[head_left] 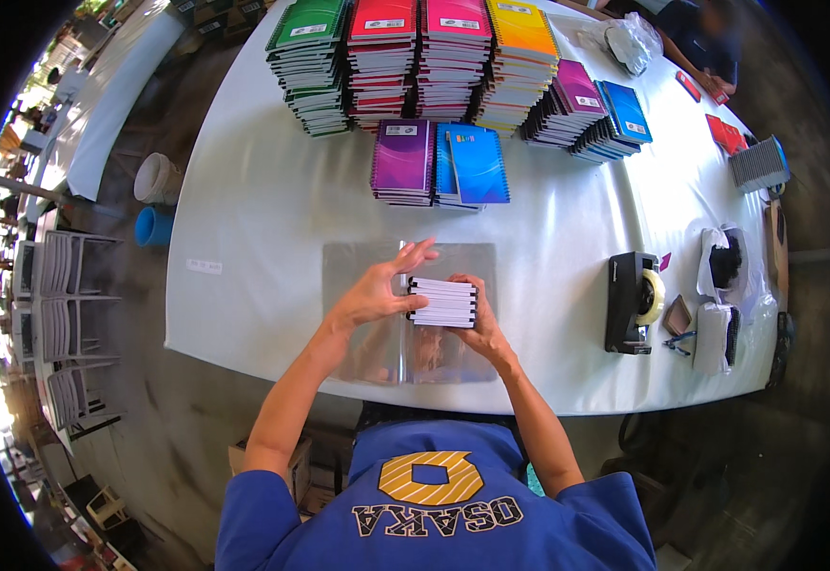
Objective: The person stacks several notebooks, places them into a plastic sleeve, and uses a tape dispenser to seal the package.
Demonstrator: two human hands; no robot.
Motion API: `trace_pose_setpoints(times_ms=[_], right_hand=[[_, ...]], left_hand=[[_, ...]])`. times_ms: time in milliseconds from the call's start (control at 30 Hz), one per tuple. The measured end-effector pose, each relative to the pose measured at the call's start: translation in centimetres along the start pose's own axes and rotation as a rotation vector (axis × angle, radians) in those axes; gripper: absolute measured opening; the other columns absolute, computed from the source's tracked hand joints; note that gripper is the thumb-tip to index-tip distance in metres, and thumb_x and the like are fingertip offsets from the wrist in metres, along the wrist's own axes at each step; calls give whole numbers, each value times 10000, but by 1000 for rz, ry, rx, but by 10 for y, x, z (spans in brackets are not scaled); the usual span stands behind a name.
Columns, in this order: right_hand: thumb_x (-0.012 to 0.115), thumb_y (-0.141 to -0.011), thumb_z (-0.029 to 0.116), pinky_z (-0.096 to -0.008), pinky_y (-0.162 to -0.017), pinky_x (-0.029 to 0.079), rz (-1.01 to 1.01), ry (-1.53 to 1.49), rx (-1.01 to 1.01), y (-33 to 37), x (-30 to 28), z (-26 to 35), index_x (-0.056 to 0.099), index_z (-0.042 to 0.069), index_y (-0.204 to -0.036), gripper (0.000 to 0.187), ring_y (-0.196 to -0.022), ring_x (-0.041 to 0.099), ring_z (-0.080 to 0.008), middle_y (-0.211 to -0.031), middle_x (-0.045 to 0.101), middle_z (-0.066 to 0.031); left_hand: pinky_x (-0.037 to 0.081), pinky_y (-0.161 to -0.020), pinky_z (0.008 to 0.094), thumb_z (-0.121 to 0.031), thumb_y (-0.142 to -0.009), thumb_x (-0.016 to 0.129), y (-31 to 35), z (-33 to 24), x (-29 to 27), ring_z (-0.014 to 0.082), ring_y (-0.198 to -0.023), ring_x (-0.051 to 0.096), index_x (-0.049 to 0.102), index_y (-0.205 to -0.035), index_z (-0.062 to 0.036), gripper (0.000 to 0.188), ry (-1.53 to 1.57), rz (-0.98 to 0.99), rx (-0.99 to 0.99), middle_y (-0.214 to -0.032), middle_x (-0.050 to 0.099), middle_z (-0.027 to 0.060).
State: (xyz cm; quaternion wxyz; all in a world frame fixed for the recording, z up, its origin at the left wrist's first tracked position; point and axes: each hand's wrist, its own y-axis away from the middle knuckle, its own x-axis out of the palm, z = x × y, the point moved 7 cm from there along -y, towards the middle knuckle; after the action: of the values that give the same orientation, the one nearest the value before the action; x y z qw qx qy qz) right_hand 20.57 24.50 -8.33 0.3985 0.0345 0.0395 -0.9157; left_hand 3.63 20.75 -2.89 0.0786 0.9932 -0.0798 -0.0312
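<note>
A small stack of spiral notebooks (443, 303) stands edge-on in front of me, its white page edges facing up. My right hand (483, 328) wraps round the right end of the stack and grips it. At the other end, my left hand (377, 290) has its fingers stretched out and apart, with the thumb at the stack's left side. Beneath both hands lie clear plastic sleeves (362, 357), flat on the white-covered table (253, 276). The hands and the stack hide part of the sleeves.
Tall notebook piles in green (305, 67), red (380, 67), pink (453, 62) and yellow (521, 57) stand at the back. Nearer are purple (402, 162) and blue notebooks (479, 167). A tape dispenser (629, 305) and plastic-wrapped bundles (717, 333) sit right. Another person (700, 43) is at the far right.
</note>
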Motion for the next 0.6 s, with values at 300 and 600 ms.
trace_pose_setpoints(times_ms=[300,600], right_hand=[[805,-759,163,-367,-1004,411,-210,-325,327,1,32,27,376,48,-1351,740,-1192,487,-220,-1251,508,-99],[741,-787,444,-408,-984,423,-177,110,667,-19,62,-8,539,-65,-1217,696,-1084,572,-317,-1092,581,-252]], left_hand=[[374,-1053,312,-205,-850,697,54,32,1,231,-1264,502,346,-1470,-80,723,-67,-391,75,-1406,498,160],[368,-1065,391,-259,-965,544,67,94,-21,386,-1331,412,431,-1376,21,509,-422,-615,-112,-1336,541,179]])
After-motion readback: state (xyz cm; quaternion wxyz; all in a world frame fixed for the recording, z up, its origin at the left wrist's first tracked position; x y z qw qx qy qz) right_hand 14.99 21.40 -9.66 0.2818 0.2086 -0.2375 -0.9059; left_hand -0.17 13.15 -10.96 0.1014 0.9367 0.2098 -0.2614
